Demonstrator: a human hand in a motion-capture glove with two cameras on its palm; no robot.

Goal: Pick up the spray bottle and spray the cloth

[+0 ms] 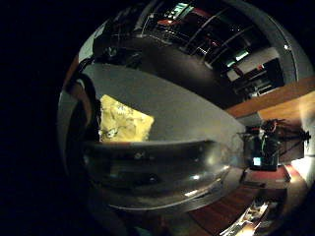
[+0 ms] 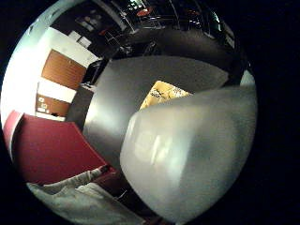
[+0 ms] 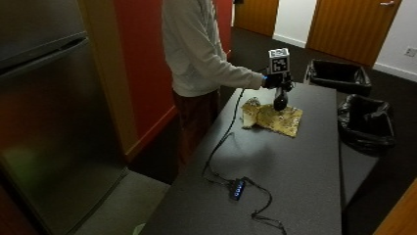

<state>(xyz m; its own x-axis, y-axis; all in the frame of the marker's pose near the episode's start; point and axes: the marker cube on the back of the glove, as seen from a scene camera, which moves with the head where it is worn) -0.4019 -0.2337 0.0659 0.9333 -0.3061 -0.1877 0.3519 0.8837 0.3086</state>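
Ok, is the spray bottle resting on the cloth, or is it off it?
Apart. In the outside view the right hand holds the spray bottle in the air above the cloth; the cloth lies flat on the table.

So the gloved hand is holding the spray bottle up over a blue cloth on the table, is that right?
Not quite: the cloth is yellow, not blue, as the outside view shows. The rest holds: the gloved right hand holds the spray bottle above it, over the table.

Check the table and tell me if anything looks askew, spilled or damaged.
Only the yellow cloth stands out: it lies rumpled and skewed to the table's edges, one end bunched up. No spill or damage shows. The gloved right hand holds the dark spray bottle above the cloth, hanging down from the hand.
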